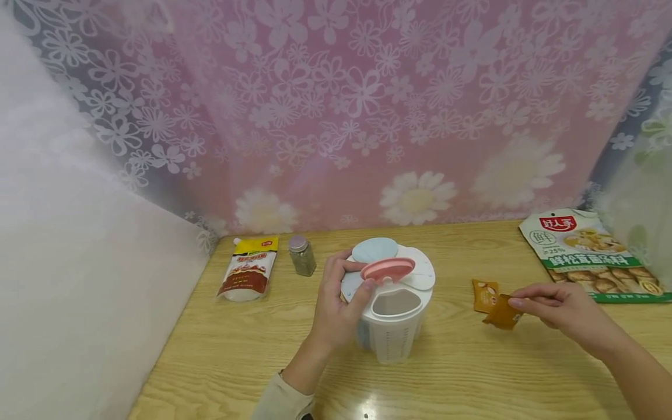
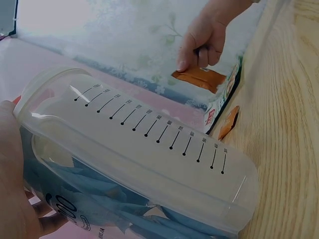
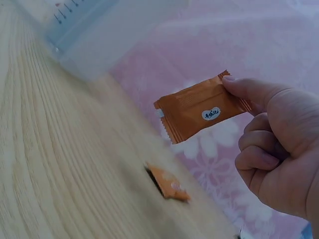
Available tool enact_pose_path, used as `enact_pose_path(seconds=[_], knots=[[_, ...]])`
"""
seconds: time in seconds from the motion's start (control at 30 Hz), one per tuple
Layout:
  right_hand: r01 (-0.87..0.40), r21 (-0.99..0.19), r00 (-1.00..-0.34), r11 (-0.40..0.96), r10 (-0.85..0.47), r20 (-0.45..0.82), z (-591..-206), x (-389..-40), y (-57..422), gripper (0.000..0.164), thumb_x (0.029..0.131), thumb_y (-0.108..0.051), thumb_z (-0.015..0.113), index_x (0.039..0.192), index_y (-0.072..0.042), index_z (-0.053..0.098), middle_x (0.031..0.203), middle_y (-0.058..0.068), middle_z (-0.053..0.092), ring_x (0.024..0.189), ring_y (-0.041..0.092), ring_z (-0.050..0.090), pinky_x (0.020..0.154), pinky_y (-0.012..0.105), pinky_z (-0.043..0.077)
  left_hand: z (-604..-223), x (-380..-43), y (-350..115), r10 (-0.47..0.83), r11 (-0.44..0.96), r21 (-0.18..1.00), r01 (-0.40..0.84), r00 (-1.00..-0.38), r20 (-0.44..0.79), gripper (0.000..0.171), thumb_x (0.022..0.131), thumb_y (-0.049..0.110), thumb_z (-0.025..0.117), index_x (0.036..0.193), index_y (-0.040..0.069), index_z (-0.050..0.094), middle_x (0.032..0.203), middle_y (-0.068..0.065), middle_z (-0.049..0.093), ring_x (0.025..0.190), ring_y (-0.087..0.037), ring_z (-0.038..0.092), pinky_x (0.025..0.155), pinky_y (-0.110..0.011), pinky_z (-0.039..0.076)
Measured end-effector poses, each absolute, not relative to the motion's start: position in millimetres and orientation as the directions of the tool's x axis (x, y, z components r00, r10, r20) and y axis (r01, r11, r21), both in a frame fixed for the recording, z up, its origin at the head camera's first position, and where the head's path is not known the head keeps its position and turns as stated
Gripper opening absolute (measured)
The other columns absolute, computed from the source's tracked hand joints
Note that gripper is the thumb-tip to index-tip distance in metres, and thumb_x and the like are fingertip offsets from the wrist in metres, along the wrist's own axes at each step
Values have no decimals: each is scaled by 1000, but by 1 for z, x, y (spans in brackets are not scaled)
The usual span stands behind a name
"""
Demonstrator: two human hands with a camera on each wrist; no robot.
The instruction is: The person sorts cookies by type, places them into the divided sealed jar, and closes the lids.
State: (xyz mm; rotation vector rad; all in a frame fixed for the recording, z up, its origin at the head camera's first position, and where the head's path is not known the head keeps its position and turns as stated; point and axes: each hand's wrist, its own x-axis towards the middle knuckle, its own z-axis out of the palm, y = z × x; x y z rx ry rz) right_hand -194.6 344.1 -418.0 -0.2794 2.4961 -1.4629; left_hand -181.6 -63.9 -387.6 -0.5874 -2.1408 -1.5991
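A clear divided storage canister (image 1: 394, 335) with a white top stands on the table. Its pink flap lid (image 1: 388, 269) is raised, leaving one compartment's opening uncovered. My left hand (image 1: 336, 297) grips the canister's upper side, thumb at the pink flap. In the left wrist view, blue packets (image 2: 114, 191) fill a neighbouring compartment, and measuring marks run along the clear wall. To the right, my right hand (image 1: 567, 312) pinches one end of a small orange snack packet (image 3: 202, 107) between thumb and fingers, above the table. A second orange packet (image 1: 484, 296) lies on the wood beside it.
A yellow, white and brown spouted pouch (image 1: 249, 269) and a small spice jar (image 1: 301, 256) stand at the back left of the wooden table (image 1: 236, 361). A large green and white food bag (image 1: 590, 256) lies at the back right. Floral curtain hangs behind.
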Motion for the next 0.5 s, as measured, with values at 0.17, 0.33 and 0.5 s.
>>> enact_pose_path(seconds=[0.17, 0.33, 0.5], knots=[[-137, -859, -948, 493, -318, -31, -402, -187, 324, 25, 102, -14, 57, 120, -1, 68, 107, -11, 75, 99, -1, 68, 71, 24, 53, -388, -182, -64, 94, 256, 792, 555, -829, 551, 24, 93, 30, 64, 110, 14, 60, 136, -7, 51, 129, -22, 49, 105, -41, 46], [-168, -883, -945, 438, -327, 17, -386, -180, 302, 21, 100, -10, 58, 115, -1, 69, 104, -7, 77, 95, 1, 70, 69, 24, 53, -387, -182, -64, 95, 252, 799, 547, -835, 542, 24, 93, 30, 65, 111, 14, 61, 137, -6, 50, 130, -21, 48, 105, -40, 45], [-243, -908, -925, 342, -362, 111, -374, -176, 287, 18, 99, -1, 56, 111, 0, 69, 100, -5, 78, 84, 2, 68, 63, 26, 50, -386, -181, -65, 101, 252, 803, 540, -840, 533, 25, 92, 28, 65, 112, 14, 60, 136, -6, 50, 130, -21, 48, 105, -40, 45]])
